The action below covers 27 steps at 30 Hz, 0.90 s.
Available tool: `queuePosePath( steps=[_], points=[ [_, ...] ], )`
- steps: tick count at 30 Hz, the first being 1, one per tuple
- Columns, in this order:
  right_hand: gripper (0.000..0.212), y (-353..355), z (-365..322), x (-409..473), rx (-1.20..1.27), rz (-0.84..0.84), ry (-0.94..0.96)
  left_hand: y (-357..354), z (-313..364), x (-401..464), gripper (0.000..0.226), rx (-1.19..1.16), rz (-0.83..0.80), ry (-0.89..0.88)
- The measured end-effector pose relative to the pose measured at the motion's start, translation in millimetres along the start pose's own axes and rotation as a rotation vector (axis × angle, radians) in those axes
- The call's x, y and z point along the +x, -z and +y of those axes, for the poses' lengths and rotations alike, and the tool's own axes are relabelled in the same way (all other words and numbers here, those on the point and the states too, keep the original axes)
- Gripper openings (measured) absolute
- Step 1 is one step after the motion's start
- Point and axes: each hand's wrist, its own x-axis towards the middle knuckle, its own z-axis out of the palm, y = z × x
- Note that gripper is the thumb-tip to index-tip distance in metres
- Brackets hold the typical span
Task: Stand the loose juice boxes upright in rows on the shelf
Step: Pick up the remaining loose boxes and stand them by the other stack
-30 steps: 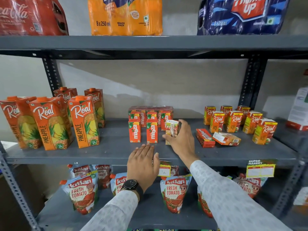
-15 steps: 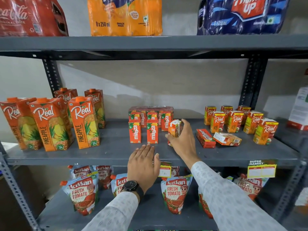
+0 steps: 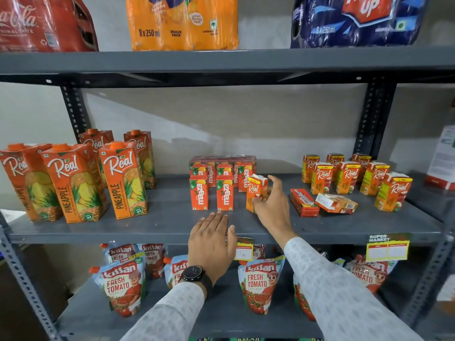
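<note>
Middle shelf (image 3: 157, 225), grey metal. Left: five tall pineapple cartons (image 3: 123, 179), upright. Centre: Maaza boxes (image 3: 212, 185), upright in rows, a wrapped pack behind them. Right: eight small Real boxes (image 3: 346, 177), upright in two rows; in front of them two loose boxes (image 3: 322, 204) lying flat, touching each other. Between the Maaza rows and the flat pair: one Real box (image 3: 254, 191), upright, slightly tilted, just beside the rear right Maaza box.

Right hand (image 3: 269, 207): reaches over the shelf edge, thumb and fingertips on this box, index finger raised; grip loose, whether it bears the box cannot be told. Left hand (image 3: 211, 242): flat, palm down on the shelf's front edge, fingers spread, holding nothing; watch (image 3: 193, 273) at the wrist.

Below: ketchup pouches (image 3: 258, 284). Above: bottle multipacks (image 3: 182, 22).
</note>
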Motion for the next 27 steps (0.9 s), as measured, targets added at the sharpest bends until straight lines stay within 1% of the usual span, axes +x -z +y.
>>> queuePosePath(
  steps=[10, 12, 16, 17, 21, 25, 27],
  points=[
    [0.08, 3.1, -2.7, -1.7, -0.001, -0.005, -0.016, 1.4, 0.2, -0.8, 0.078, 0.004, 0.014, -0.01],
    [0.084, 2.4, -4.8, -3.0, -0.025, 0.021, -0.011, 1.2, -0.1, -0.9, 0.077, 0.002, 0.012, -0.01],
    [0.101, -1.4, -8.9, -6.6, -0.175, 0.083, -0.008, 0.3, 0.0, -0.9, 0.076, 0.003, 0.015, -0.005],
    [0.102, -2.0, -9.1, -7.1, -0.203, 0.084, -0.007, 0.1, 0.1, -0.9, 0.076, 0.006, 0.016, -0.004],
    [0.092, -2.4, -6.3, -6.8, -0.234, 0.073, 0.007, 0.4, 0.1, -1.1, 0.077, 0.002, 0.014, -0.001],
    [0.089, -0.2, -8.6, -7.4, -0.219, 0.074, -0.01, 2.5, 0.1, -1.2, 0.076, 0.006, 0.004, 0.0],
    [0.082, 0.8, -9.3, -8.7, -0.228, 0.085, -0.014, 3.4, 0.7, -1.5, 0.074, 0.008, 0.006, -0.004]
  ],
)
